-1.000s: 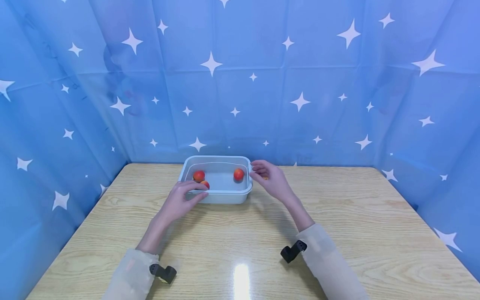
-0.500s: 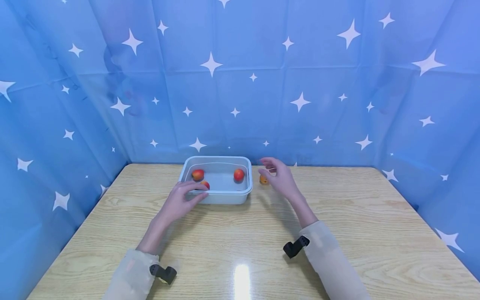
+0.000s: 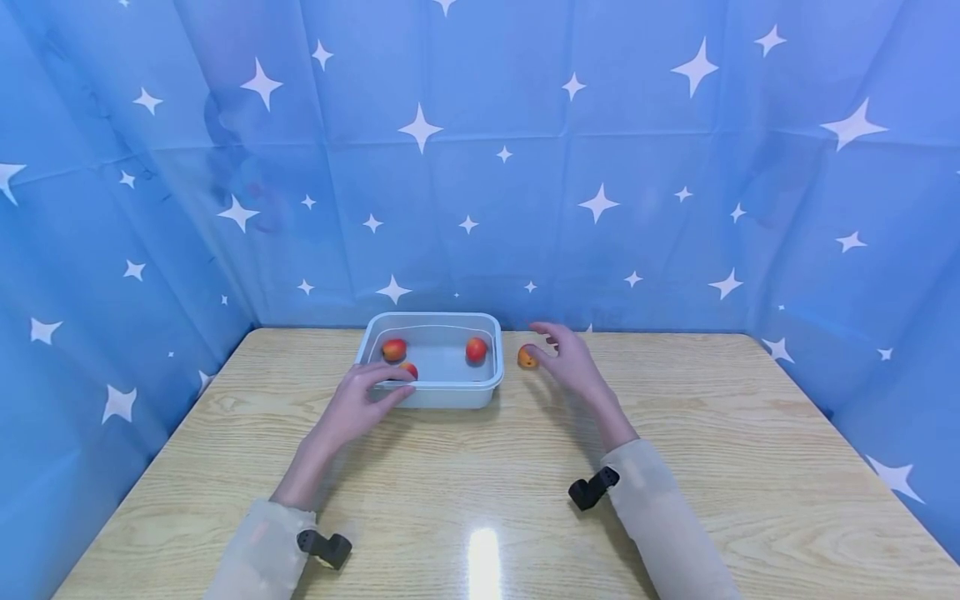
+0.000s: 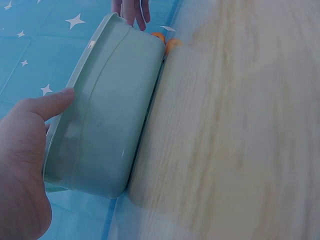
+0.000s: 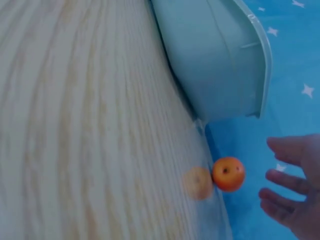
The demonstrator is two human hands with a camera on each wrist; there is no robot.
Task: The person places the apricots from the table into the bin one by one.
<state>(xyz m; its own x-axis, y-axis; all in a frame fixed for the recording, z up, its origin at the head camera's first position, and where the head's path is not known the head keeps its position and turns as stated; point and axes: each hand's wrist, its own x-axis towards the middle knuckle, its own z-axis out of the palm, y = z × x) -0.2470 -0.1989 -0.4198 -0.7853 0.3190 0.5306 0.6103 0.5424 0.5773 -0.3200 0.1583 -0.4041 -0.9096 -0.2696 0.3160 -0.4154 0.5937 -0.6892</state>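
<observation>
A pale blue-green plastic container [image 3: 450, 396] sits at the table's back edge. My left hand [image 3: 365, 402] grips its front rim near the left corner; in the left wrist view the thumb [image 4: 60, 102] presses the rim from outside, and the other fingers are mostly hidden. Inside lie a red-and-yellow fruit [image 3: 393, 349] at left, a red-orange fruit [image 3: 476, 350] at right, and another red-orange fruit [image 3: 408, 368] partly behind my left fingers. To the right of the container, my right hand [image 3: 572, 360] is held with fingers spread close to a small round orange fruit [image 5: 229, 174] on the table.
The light wood-grain table [image 3: 480, 475] extends forward from the container. A blue curtain [image 3: 480, 175] with white stars hangs right behind the table and along both sides. Black wrist cameras are strapped to both light sleeves [image 3: 663, 517].
My right hand has moved right, away from the container's right rim, and lowered beside the orange fruit, which now shows more. The left hand keeps its grip on the rim.
</observation>
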